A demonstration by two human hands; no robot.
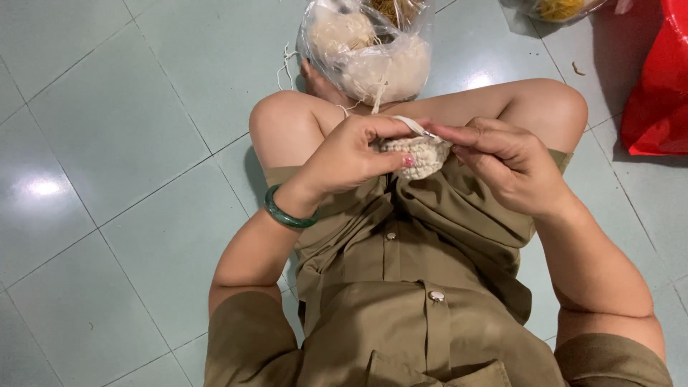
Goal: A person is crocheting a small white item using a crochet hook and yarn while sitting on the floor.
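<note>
My left hand [351,154] grips a small cream crocheted piece [421,154] from the left, thumb on its front. A green bangle [287,213] sits on that wrist. My right hand [498,161] pinches a thin metal crochet hook [428,133] at the piece's top edge, with cream yarn [407,122] looped over it. Both hands are held above my lap, over an olive-brown buttoned garment [401,287]. The yarn strand runs up toward a clear plastic bag [369,46] with cream yarn balls, lying by my knees.
I sit on a pale green tiled floor [107,143]. A red plastic bag [659,86] lies at the right edge. Another clear bag with yellow yarn [559,8] is at the top right.
</note>
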